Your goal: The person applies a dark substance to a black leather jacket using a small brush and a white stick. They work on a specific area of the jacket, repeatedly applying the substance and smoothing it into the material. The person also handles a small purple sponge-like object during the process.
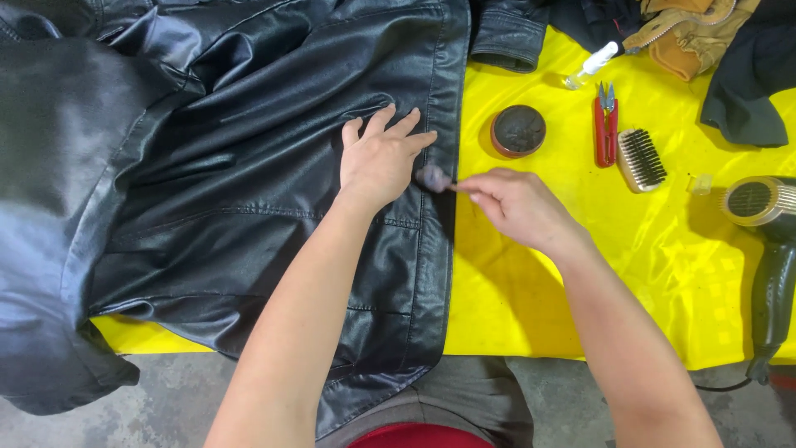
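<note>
A black leather jacket point(249, 182) lies spread over a yellow cloth point(580, 274) on a table. My left hand point(380, 158) rests flat on the jacket near its front edge, fingers apart. My right hand point(514, 203) pinches a small round-tipped dauber point(434, 177), blurred by motion, whose tip touches the jacket's front edge just right of my left hand.
On the yellow cloth sit a round open tin of dark polish point(518, 130), red thread snips point(605, 124), a small bristle brush point(643, 159), a clear spray bottle point(590, 65) and a hair dryer point(767, 241). Tan and dark garments point(688, 33) lie at the back right.
</note>
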